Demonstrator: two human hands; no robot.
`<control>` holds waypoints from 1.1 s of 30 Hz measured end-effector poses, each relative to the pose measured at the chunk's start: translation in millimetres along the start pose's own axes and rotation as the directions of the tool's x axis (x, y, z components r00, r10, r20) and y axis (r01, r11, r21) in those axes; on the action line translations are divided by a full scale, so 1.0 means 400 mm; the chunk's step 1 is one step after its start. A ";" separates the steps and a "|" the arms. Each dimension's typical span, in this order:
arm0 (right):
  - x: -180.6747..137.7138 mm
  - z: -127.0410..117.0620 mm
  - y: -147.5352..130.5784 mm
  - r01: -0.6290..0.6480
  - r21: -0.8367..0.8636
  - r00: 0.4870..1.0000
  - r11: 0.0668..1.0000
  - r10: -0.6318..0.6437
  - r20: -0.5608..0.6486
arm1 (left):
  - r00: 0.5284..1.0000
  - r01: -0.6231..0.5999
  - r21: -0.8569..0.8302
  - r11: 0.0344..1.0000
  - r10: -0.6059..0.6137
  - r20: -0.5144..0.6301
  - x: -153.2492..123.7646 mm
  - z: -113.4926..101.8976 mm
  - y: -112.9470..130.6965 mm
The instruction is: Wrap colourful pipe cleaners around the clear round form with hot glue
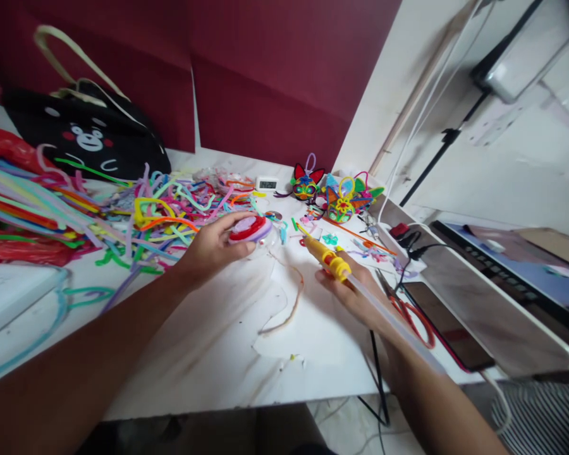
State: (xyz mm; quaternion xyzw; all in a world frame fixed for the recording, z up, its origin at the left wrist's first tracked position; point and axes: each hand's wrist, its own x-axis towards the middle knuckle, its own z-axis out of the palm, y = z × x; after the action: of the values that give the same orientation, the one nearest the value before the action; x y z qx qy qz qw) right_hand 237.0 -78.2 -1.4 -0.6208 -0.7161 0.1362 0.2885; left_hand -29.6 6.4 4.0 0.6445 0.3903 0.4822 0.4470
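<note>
My left hand [220,243] is closed around a small round piece [250,230] covered in lilac and red pipe cleaner, held just above the white table [208,341]. In my right hand [351,287] is a yellow hot glue gun [329,258] with a long translucent glue stick [389,316] running back over the wrist. Its nozzle points up and to the left, apart from the round piece. A thin tan strand [299,294] lies curved on the table between my hands.
Loose pipe cleaners [171,202] are heaped at left, before a black bag [90,136]. Finished cat-faced ornaments [307,183] and a small digital clock [267,184] stand at the back. Orange-handled scissors [415,316], a phone [448,325] and cables lie at right.
</note>
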 end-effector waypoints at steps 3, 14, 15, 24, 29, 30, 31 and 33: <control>0.010 0.000 0.015 -0.036 -0.175 0.995 0.984 0.052 0.090 | 0.999 0.004 -0.002 1.000 -0.004 -0.032 0.000 -0.003 0.007; 0.022 -0.016 0.009 0.007 -0.477 0.966 0.879 0.116 0.229 | 0.997 -0.023 0.014 1.000 0.024 -0.076 0.002 -0.010 0.004; 0.019 -0.020 0.000 0.061 -0.457 0.974 0.888 0.046 0.221 | 0.997 -0.030 0.028 0.999 0.032 -0.074 0.004 -0.011 0.000; 0.002 0.044 -0.146 0.543 -0.002 0.729 0.839 -0.471 0.497 | 0.994 -0.090 0.060 0.994 0.094 -0.058 0.020 -0.016 -0.033; 0.020 0.083 -0.157 0.603 -0.077 0.640 0.794 -0.425 0.640 | 0.994 -0.093 0.055 0.994 0.096 -0.058 0.018 -0.014 -0.028; 0.022 0.084 -0.157 0.616 -0.083 0.640 0.784 -0.436 0.632 | 0.994 -0.094 0.053 0.994 0.096 -0.054 0.016 -0.014 -0.026; 0.023 0.082 -0.158 0.627 -0.089 0.650 0.774 -0.457 0.607 | 0.994 -0.095 0.054 0.994 0.098 -0.051 0.014 -0.013 -0.024; 0.020 0.069 -0.166 0.634 -0.101 0.701 0.767 -0.515 0.493 | 0.994 -0.098 0.070 0.993 0.101 -0.047 0.010 -0.013 -0.019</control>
State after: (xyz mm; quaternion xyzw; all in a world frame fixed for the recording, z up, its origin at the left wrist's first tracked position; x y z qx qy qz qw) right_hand 166.6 -78.6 15.4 -0.3491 -0.9317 0.0782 0.0631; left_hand -34.4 13.4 -1.2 0.6655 0.3849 0.5066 0.3903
